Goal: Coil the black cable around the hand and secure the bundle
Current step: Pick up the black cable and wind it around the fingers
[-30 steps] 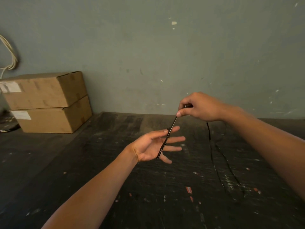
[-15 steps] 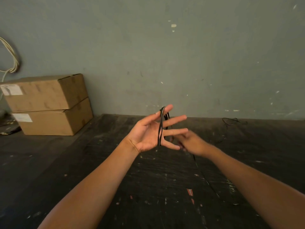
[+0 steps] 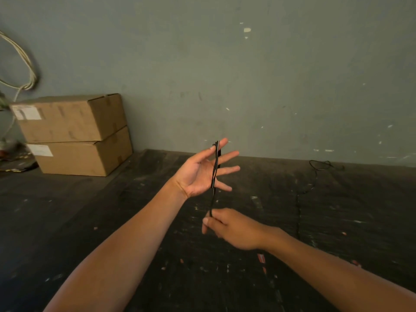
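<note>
Dark scuffed floor (image 3: 112,221) below grey-green wall (image 3: 247,75) | left hand (image 3: 198,174) raised, palm open, fingers spread | black cable (image 3: 215,167) looped across its fingers | right hand (image 3: 234,228) below left hand, pinching the cable's hanging strand | stacked cardboard boxes (image 3: 74,134) far left of left hand.

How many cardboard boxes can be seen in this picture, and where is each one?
2. The lower cardboard box sits on the dark surface at far left, against the wall. The upper cardboard box is stacked directly on top of it. Others could lie beyond the left edge of the view.
</note>
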Motion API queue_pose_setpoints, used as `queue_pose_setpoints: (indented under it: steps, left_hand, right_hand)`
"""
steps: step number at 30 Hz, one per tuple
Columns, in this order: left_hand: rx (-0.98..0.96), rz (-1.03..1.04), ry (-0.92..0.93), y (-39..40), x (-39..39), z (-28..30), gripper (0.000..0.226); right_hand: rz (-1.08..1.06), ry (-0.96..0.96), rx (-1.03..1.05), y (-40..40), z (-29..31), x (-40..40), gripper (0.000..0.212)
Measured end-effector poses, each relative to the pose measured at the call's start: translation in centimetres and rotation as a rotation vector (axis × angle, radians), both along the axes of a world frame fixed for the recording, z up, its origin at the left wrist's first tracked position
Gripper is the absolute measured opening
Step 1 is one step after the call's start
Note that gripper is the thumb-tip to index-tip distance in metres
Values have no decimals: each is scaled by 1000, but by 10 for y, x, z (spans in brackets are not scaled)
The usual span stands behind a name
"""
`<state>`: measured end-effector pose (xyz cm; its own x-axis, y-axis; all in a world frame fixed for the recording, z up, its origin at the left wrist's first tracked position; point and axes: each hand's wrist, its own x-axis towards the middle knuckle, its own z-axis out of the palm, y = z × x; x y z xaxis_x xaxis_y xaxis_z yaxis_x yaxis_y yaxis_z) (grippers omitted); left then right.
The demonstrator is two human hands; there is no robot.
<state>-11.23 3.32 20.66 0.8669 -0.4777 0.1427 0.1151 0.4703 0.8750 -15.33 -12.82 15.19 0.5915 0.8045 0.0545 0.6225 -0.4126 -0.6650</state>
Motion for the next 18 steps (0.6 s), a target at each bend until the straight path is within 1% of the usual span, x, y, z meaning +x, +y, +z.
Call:
queue_pose_setpoints:
  steps: [3, 7, 9, 11, 14, 18]
  left_hand:
    - [32, 10, 30, 5, 0, -9, 40]
    - [42, 9, 67, 13, 0, -21, 43]
    - [62, -6, 67, 12, 0, -26, 45]
    - [98, -25, 77, 6, -2, -30, 48]
    - [190, -58, 104, -3, -4, -37, 54]
    - [173, -142, 138, -10, -8, -41, 44]
  right_hand:
    - [36, -197, -97, -5, 29, -1, 34]
    - [-19, -305, -159, -21, 70, 9, 31]
    - [-42, -338, -169, -28, 90, 14, 26]
    - [-39, -374, -187, -33, 107, 17, 26]
    - [-49, -468, -227, -38, 130, 28, 11]
    - [-88, -538, -208, -48, 152, 49, 12]
